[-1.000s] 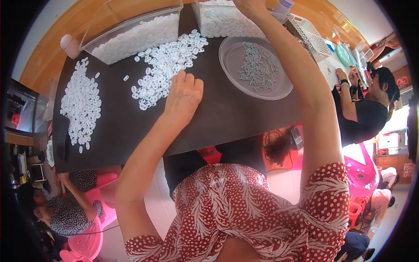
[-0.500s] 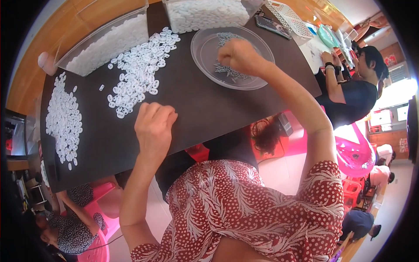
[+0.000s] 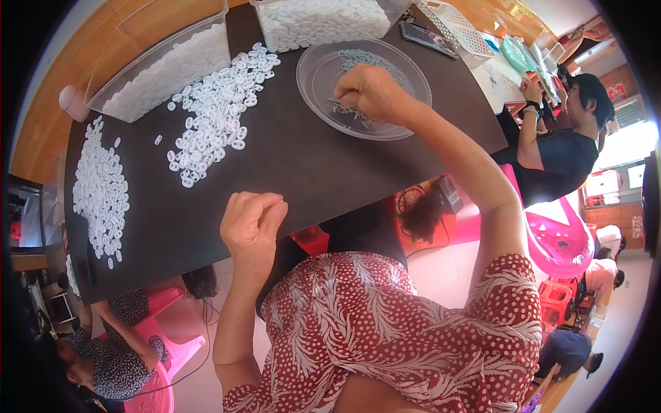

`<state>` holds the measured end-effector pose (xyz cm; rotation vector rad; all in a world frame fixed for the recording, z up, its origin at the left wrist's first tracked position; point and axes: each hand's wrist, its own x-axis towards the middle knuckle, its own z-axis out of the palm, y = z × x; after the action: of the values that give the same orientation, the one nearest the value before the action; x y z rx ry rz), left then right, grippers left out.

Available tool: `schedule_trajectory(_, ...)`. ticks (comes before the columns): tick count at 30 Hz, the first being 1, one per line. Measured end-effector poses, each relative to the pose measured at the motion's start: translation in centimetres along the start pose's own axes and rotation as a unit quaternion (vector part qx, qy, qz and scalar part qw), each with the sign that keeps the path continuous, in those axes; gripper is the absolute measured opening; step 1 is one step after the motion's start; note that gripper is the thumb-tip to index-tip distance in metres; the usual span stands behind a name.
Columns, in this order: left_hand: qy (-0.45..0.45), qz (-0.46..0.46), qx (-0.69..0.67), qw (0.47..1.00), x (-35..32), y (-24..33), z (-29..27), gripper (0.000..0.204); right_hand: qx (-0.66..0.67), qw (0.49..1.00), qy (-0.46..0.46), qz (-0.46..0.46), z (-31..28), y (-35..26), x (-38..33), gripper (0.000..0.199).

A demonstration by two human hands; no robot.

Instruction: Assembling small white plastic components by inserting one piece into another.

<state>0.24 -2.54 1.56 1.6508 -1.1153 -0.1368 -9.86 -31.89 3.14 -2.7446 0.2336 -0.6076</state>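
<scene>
My right hand (image 3: 372, 91) is over a round clear plastic tray (image 3: 311, 96), its fingers pinched together among small grey screw-like pins (image 3: 365, 56). Whatever its fingertips hold is hidden. Above the table's front edge, my left hand (image 3: 252, 224) is closed with thumb and fingers pressed together; I cannot make out what is inside. Beyond it spreads a heap of small white oval pieces with two holes each (image 3: 210, 124). A second pile of white oval pieces (image 3: 101, 189) lies farther left.
Two clear bins of white pieces, one at the back left (image 3: 169, 69) and another at the back middle (image 3: 323, 24), line the dark table (image 3: 275, 148). A phone (image 3: 428, 38) and a white perforated basket (image 3: 458, 31) are at the back right. A person (image 3: 558, 148) sits to the right.
My left hand has come back toward the table's front edge and slightly right, turning so the thumb side shows. My right hand has shifted slightly left and nearer within the tray.
</scene>
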Motion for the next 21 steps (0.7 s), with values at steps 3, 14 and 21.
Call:
schedule_trajectory(3,0.002,-0.024,-0.019,1.000,-0.4,0.1,-0.1,0.009,-0.012,0.997,-0.076,0.017,-0.1,0.0,-0.1,0.009)
schedule_trajectory(14,0.019,-0.037,-0.031,0.999,-1.3,0.0,0.2,0.010,-0.128,0.990,-0.062,0.010,2.2,0.8,1.6,0.006)
schedule_trajectory(21,0.024,-0.043,-0.052,0.997,-1.6,-0.2,0.0,0.012,-0.068,0.996,0.062,0.005,2.0,1.4,2.2,0.003)
